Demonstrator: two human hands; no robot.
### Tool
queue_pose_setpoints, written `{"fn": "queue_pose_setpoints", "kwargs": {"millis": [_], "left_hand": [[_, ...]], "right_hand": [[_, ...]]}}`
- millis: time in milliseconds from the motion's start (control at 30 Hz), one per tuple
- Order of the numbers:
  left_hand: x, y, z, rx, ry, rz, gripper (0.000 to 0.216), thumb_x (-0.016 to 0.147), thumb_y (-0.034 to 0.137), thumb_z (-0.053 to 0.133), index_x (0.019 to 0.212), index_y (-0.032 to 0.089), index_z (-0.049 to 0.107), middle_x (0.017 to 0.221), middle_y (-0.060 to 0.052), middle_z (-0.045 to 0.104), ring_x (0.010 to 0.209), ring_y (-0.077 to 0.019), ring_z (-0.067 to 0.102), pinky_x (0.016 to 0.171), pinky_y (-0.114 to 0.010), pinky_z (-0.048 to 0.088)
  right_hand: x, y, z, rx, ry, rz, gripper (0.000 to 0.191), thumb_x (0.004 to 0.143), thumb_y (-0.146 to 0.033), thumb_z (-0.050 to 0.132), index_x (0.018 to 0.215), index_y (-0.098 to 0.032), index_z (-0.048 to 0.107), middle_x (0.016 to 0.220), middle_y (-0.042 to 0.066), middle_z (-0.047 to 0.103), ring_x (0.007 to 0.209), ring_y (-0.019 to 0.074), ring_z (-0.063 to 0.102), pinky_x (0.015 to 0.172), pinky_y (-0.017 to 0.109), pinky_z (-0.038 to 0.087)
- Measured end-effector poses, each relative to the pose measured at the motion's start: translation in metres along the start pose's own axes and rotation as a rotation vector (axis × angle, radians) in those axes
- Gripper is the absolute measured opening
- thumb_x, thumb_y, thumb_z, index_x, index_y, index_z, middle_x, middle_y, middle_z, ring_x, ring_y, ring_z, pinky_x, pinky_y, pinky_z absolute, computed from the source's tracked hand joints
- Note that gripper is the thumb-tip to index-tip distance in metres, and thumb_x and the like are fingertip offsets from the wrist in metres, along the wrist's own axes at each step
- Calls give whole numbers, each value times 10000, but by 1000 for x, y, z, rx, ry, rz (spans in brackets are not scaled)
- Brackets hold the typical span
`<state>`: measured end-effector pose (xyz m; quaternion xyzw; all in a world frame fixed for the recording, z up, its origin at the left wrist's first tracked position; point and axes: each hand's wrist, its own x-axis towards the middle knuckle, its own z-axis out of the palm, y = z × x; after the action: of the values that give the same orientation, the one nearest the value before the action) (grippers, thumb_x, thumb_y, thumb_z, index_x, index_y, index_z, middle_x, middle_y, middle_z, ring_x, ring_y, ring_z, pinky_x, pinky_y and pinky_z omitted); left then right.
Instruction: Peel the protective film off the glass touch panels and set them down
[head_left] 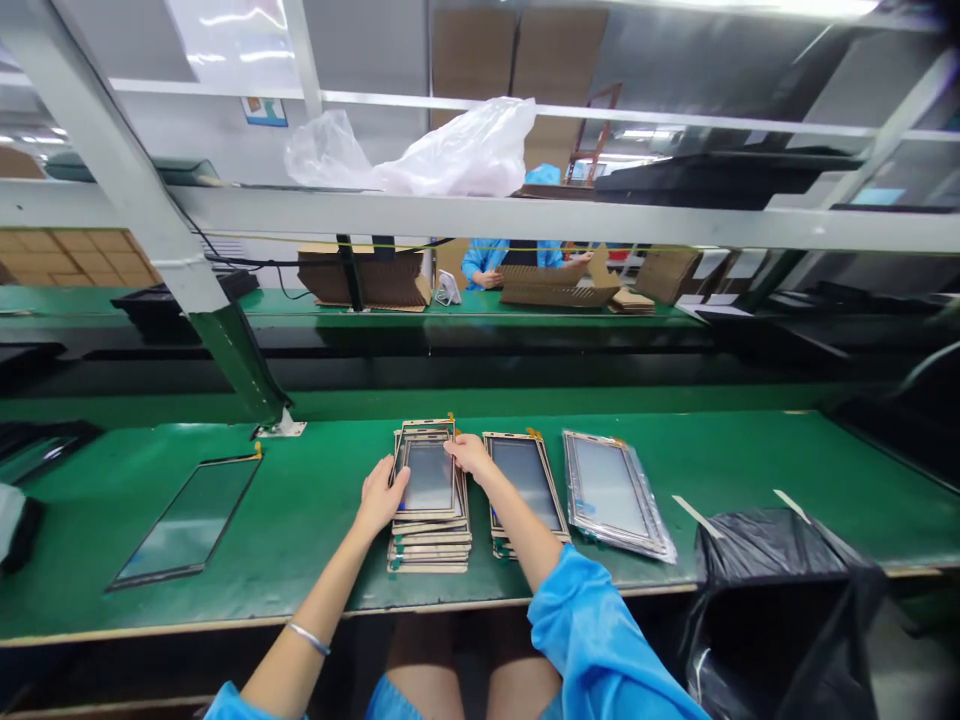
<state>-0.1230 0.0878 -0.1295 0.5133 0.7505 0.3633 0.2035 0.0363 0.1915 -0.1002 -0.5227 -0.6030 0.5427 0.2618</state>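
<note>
Your left hand [384,494] and right hand [469,453], partly curled, grip 1 panel [430,482] by opposite edges; uneven pressure could skew the stack [429,555] below your hands.

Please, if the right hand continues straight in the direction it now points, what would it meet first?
Probably the top framed panel of the stack: the right hand has its fingers at that panel's right edge. Exact depth is unclear from this view.
</note>
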Motion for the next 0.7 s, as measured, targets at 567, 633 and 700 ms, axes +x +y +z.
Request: {"fn": "queue_pose_setpoints", "kwargs": {"millis": [567,633,700], "left_hand": [[-148,39,-36,-1128,-846,-268,609,853,398,601,1393,244,362,1332,-163,553,1114,-306,600,811,-375,513],[-156,36,-37,-1083,-880,-277,612,847,420,604,1382,227,378,1307,-170,572,1093,-309,611,807,-380,506],[-161,34,-42,-1017,-907,-261,661,847,449,597,1405,213,335,1286,-179,585,1087,-312,612,819,-392,494]], "right_hand": [[-139,15,-58,574,-397,-96,601,761,-722,540,817,-127,610,697,68,630,532,103,515,377,163,270],[-133,13,-67,558,-433,23,634,769,-745,508,724,-120,606,649,74,623,525,107,523,386,169,271],[-133,8,-74,467,-477,74,623,767,-732,529,672,-119,592,616,72,618,529,118,537,399,177,278]]}}
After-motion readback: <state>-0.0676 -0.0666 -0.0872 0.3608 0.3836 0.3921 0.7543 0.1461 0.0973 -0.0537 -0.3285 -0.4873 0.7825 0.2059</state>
